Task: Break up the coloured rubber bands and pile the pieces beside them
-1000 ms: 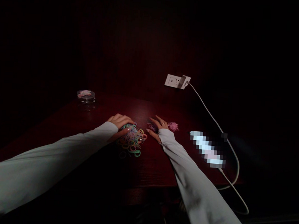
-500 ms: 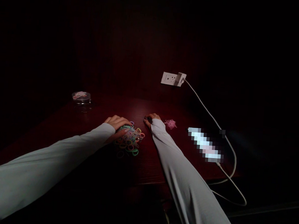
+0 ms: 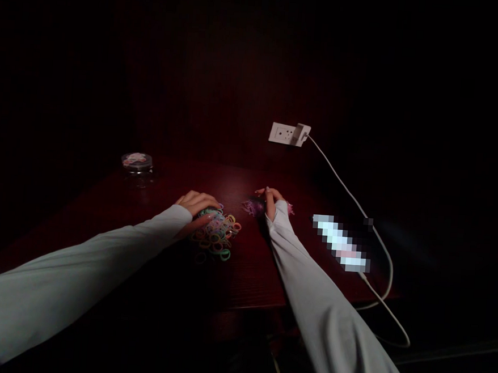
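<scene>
My left hand [image 3: 195, 203] lies curved over the left side of a pile of small multicoloured hair ties [image 3: 218, 230], fingers apart and touching the pile. My right hand [image 3: 272, 200] hovers at or just above the table farther right, its thumb in front of the loosely stretched fingers, with no held thing showing. Beside its fingers on the left lies a small purple-pink heap of thin bands [image 3: 252, 208]. Some pink bands [image 3: 290, 209] peek out on the right behind the hand, the rest of them hidden by it.
A clear round jar [image 3: 137, 163] with a pinkish lid stands at the back left of the dark red table [image 3: 242, 277]. On the right lies a lit, blurred-out phone [image 3: 341, 243] on a white cable [image 3: 391, 259], which runs to a charger in the wall socket [image 3: 284, 134].
My right hand has moved right, from the spot where the purple-pink bands now show to the pink bands, partly covering them. My left hand has stayed on the pile.
</scene>
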The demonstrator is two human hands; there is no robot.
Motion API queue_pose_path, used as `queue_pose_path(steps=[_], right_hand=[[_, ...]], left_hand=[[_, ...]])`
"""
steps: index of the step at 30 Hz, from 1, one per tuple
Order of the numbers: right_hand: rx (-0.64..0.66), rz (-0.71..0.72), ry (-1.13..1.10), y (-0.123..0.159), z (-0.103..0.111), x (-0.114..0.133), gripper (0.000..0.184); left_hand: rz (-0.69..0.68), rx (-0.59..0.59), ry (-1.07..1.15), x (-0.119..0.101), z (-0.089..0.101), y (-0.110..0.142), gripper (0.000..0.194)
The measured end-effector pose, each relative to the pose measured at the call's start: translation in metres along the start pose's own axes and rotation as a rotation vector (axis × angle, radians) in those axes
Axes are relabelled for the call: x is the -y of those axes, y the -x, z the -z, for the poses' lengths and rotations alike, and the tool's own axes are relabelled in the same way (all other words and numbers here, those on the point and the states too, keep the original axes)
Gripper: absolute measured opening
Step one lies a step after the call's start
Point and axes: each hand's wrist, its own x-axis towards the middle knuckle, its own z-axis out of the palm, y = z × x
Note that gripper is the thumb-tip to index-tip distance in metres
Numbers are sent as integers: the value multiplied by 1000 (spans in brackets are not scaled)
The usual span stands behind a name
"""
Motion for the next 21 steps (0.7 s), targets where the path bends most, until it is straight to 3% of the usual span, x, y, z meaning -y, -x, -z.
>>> queue_pose_path(steps=[3,9,14,17,21], right_hand=[[-3,82,-65,11,0,16,44],[291,297,-39,35,0,48,28],[488,362,-24,42,-2,51,23],[567,412,1,43,-2,50,35],[616,438,34,44,1,52,41]], left_hand=[[-18,-63,39,12,-6,-3,40],[43,-163,62,34,-9,-8,43],[46,-233,103,29,-8,-10,35],[-17,-132,123,17,-5,-7,36],[-103,-8,137,5,-1,0,61]])
